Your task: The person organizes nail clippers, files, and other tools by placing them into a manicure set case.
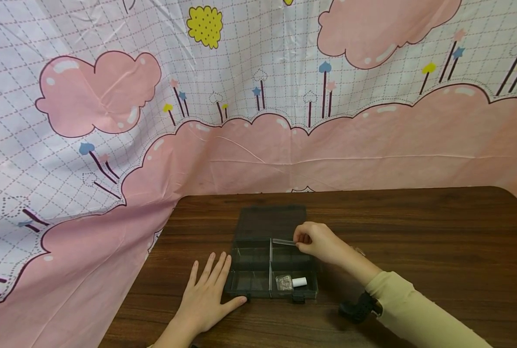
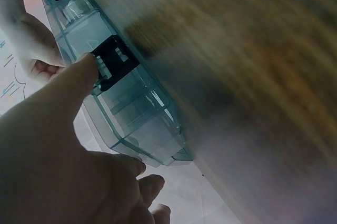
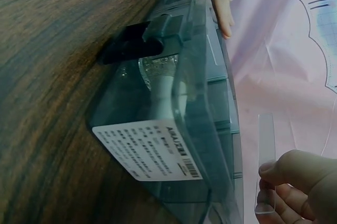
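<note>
My left hand lies flat on the wooden table, fingers straight and slightly spread, holding nothing. Its thumb stretches to the right and touches the front wall of the compartment box beside a black latch — the left wrist view shows the thumb tip against that latch.

Just right of this hand sits the box itself, smoky clear plastic, lid folded back away from me, interior split into four cells. The front cell nearest my right forearm holds a small clear bag and, touching it on the right, a short white tube. A printed label is stuck to the box's end wall.

Farther right, my right hand hovers over the back right cell, fingers curled, pinching one end of a clear plastic divider strip — the strip points left from my fingertips, above the box's middle partition.
</note>
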Motion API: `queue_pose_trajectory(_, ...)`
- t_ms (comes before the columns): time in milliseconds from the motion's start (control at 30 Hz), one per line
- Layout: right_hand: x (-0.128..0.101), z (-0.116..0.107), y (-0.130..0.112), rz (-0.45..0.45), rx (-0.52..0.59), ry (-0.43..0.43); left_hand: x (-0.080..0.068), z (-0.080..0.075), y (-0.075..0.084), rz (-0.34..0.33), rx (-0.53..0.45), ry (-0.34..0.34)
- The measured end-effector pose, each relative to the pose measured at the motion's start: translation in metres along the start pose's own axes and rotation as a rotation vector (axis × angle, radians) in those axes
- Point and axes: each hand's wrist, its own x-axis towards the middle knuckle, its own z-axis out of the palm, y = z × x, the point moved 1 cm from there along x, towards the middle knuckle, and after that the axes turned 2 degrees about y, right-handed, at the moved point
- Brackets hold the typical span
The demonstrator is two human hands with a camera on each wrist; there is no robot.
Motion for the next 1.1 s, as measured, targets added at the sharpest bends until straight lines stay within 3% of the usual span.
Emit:
queue_pose_trajectory(333, -0.003, 0.006, 0.002, 0.008, 0.018, -0.062, 0.0, 0.0, 0.0, -0.001, -0.011, -0.007)
queue_pose_trajectory(1100, 0.002, 0.012, -0.001, -0.015, -0.083, -0.128, 0.001, 0.002, 0.0, -0.007, -0.015, -0.03)
